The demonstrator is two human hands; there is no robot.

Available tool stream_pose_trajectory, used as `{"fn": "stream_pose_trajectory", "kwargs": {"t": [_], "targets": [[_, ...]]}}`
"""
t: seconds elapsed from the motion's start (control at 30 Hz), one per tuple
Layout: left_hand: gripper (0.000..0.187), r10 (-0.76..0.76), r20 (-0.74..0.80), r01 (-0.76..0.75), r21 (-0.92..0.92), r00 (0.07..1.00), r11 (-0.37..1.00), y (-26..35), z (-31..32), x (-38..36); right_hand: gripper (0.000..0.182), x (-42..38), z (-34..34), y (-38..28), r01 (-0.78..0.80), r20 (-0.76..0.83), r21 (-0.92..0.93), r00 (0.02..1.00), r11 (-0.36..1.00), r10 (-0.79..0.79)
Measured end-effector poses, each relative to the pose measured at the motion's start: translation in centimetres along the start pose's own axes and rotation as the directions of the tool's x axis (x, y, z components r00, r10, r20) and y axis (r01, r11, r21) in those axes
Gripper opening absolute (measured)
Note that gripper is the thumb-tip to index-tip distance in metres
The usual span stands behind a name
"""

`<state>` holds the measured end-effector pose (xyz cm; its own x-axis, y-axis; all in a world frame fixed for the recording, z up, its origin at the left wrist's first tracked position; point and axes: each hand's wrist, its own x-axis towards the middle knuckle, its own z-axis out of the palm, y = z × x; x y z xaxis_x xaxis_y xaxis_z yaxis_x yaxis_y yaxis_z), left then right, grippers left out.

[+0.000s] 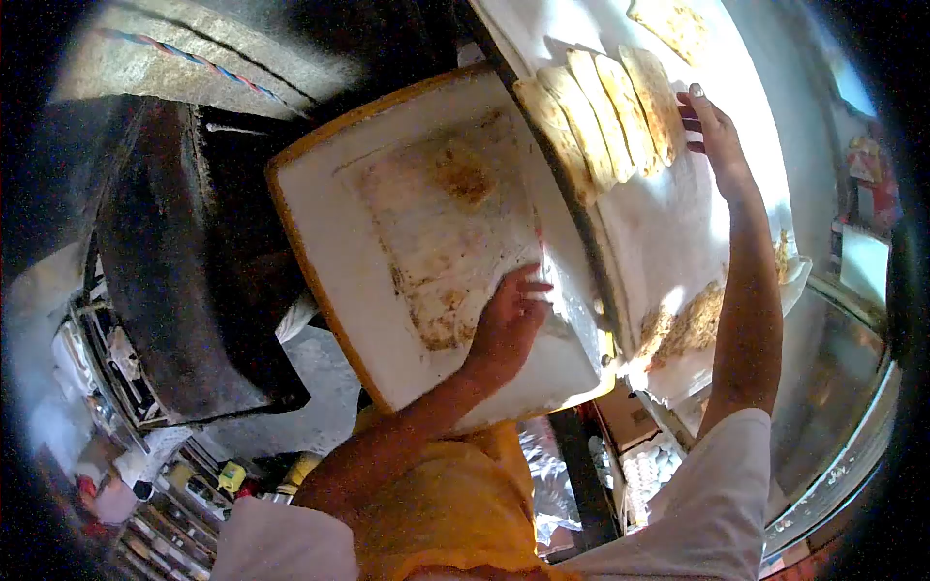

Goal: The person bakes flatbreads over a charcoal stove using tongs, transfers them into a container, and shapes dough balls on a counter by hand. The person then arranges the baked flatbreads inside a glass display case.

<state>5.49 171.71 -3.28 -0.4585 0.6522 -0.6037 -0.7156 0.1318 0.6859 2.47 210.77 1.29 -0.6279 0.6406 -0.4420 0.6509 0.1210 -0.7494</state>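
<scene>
Several folded, browned flatbreads (605, 116) lie side by side in a row on a pale cloth-like covering (659, 228) over the counter. My right hand (715, 136) is at the right end of this row, thumb and fingers apart, its fingertips at or very near the last flatbread; contact is hard to make out. Over the right part of a white board (329, 223) with a brown rim hovers my left hand (511, 315), fingers loosely bent and slightly apart, with nothing visible in them. Brownish stains and crumbs (463, 179) mark the board's middle.
Another flatbread (673, 27) lies farther back on the covering. A heap of brown crumbs (693, 327) sits nearer to me. Eggs (654, 474) are stacked below the counter. A dark metal hood-like body (184, 271) stands left, and a glass panel (823, 387) borders the right.
</scene>
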Motion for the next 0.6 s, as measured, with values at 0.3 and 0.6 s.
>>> {"fn": "stream_pose_trajectory", "kwargs": {"t": [0.3,0.6], "targets": [[0.036,-0.183,0.058,0.152,0.343,0.982,0.927,-5.8,-2.0,-9.4,0.038,6.0,-1.4,1.7,0.209,-0.269,-0.546,0.873,0.811,-0.406],[0.037,-0.249,-0.070,0.256,0.414,0.966,0.874,-7.0,-5.5,-11.9,0.039,11.0,-0.8,-0.3,0.132,-0.064,-0.954,0.785,0.268,-0.616]]}}
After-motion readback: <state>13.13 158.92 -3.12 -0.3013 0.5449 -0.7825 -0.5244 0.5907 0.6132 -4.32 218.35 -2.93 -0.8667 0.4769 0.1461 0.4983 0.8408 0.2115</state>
